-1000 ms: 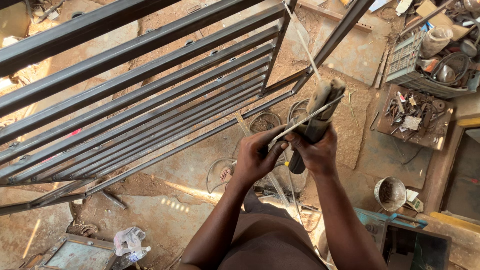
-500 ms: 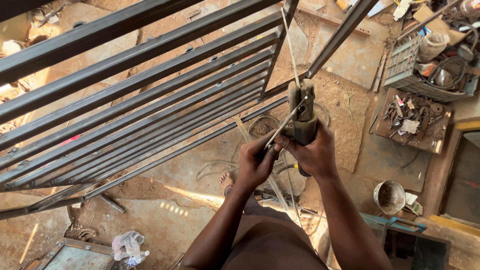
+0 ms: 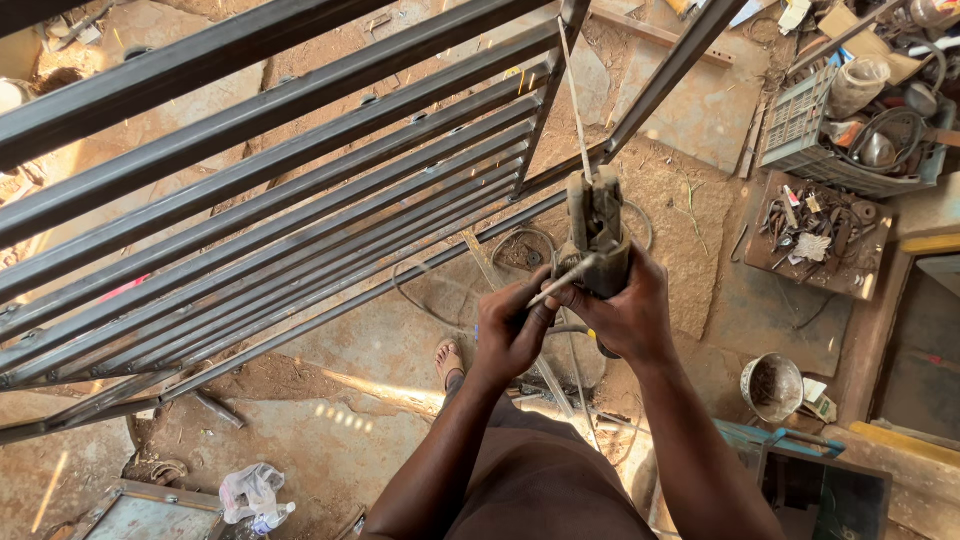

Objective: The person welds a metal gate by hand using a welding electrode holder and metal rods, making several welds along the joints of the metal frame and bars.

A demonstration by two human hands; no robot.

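Head view: the right hand (image 3: 625,315) is wrapped around the dark, worn grip of a grey metal electrode holder (image 3: 598,225), fingers pressed together about the handle. The holder stands upright near frame centre, its scuffed, dusty jaws pointing toward 12 o'clock and clamped on a thin, straight grey welding rod (image 3: 575,95) that rises to the top edge. The left hand (image 3: 510,335) sits just beside the right at 9 o'clock of it, fingertips pinching a second thin pale rod (image 3: 560,282) that slants up toward the holder's body and touches it.

A large gate frame of dark steel square tubes (image 3: 270,200) with many parallel bars fills the area from 9 to 12 o'clock, above sandy ground. At 2 o'clock lies a grey plastic crate (image 3: 800,135) of cables and a rusty flat tray of small tools (image 3: 815,225). At 4 o'clock stands a round metal tin (image 3: 772,385). A crumpled clear plastic bag (image 3: 250,490) lies at 7 o'clock.
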